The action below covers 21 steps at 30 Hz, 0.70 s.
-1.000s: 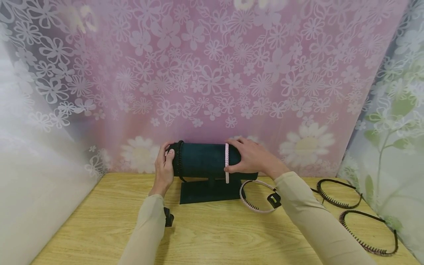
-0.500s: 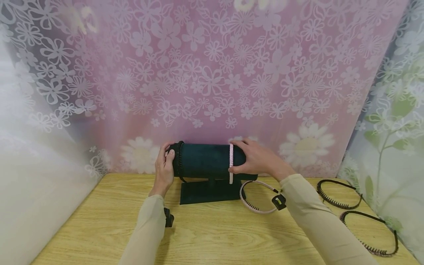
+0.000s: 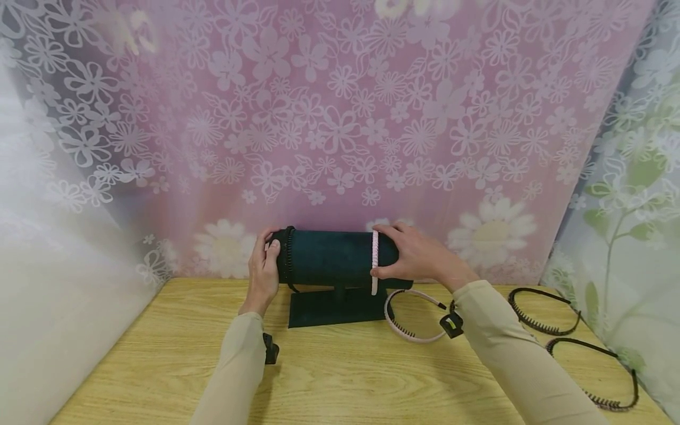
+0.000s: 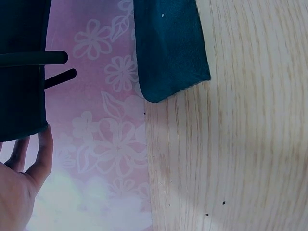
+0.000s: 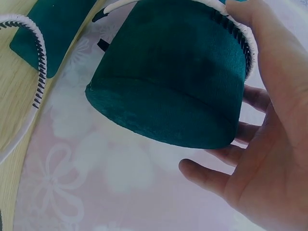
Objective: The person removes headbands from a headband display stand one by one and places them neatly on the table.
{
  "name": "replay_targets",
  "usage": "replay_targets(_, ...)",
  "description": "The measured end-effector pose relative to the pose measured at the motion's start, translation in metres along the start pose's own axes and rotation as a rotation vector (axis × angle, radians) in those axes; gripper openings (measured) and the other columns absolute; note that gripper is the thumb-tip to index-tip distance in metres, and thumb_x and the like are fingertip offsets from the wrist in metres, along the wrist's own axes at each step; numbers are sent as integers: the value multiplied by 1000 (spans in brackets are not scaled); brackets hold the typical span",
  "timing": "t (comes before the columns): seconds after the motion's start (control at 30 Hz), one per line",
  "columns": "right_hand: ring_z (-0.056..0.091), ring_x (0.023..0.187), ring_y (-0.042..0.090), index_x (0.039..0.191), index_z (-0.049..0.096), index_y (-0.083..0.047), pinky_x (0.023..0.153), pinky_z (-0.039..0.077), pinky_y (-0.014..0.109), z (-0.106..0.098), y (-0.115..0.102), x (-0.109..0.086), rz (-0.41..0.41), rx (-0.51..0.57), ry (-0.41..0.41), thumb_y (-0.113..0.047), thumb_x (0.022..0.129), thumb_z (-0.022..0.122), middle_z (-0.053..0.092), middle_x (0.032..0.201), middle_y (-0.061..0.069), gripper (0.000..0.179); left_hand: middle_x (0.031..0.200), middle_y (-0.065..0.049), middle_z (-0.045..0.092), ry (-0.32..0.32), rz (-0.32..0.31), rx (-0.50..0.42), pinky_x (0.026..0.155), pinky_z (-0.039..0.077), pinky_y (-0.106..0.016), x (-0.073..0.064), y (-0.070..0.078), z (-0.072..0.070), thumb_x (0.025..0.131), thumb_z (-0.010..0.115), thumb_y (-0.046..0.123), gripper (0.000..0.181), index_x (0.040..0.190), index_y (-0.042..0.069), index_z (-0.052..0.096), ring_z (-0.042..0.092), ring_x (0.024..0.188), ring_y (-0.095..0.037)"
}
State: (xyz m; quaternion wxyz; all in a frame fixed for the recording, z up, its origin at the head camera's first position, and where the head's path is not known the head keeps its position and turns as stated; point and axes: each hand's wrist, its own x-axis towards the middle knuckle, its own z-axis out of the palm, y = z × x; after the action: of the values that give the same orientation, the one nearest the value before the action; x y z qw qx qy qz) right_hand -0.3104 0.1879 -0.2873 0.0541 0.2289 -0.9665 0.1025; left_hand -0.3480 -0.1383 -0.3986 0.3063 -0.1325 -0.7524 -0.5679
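A dark green velvet headband stand has a horizontal roll (image 3: 329, 257) on a flat base (image 3: 340, 307). My left hand (image 3: 262, 271) grips the roll's left end, thumb in front. Close beside that thumb, a black toothed headband (image 3: 290, 260) sits around the roll. Toward the right end, a pink wrapped headband (image 3: 375, 254) arches over the roll; my right hand (image 3: 419, 255) holds it with the thumb at the front and fingers at the top. In the right wrist view its black teeth (image 5: 236, 33) face the velvet, and the other fingers spread behind the roll's end.
A second pink headband (image 3: 392, 324) lies on the wooden table (image 3: 340, 378) against the base's right corner. Two dark toothed headbands (image 3: 536, 324) lie farther right, one partly behind the right sleeve (image 3: 510, 348). A flowered pink curtain (image 3: 340, 118) hangs close behind the stand.
My right hand has slid the pink headband a little to the right along the roll. The left hand and the stand have stayed in place.
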Motion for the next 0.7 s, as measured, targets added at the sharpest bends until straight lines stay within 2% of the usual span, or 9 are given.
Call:
replay_targets(0.23, 51, 135, 46, 162, 31, -24, 101, 47, 68, -1, 3, -2, 7, 4, -12, -66, 81, 74, 37, 160, 22, 101, 146, -4, 53, 0, -1, 26, 123, 30, -51, 0, 1, 0, 110, 39, 32, 41, 146, 17, 50, 48, 137, -24)
replay_targets(0.7, 50, 135, 47, 161, 33, -20, 105, 46, 66, -2, 10, -7, -16, 10, 5, -61, 83, 74, 39, 157, 24, 97, 147, -5, 52, -8, -5, 28, 122, 31, -52, 0, 1, 0, 110, 38, 34, 42, 147, 17, 49, 47, 138, -24)
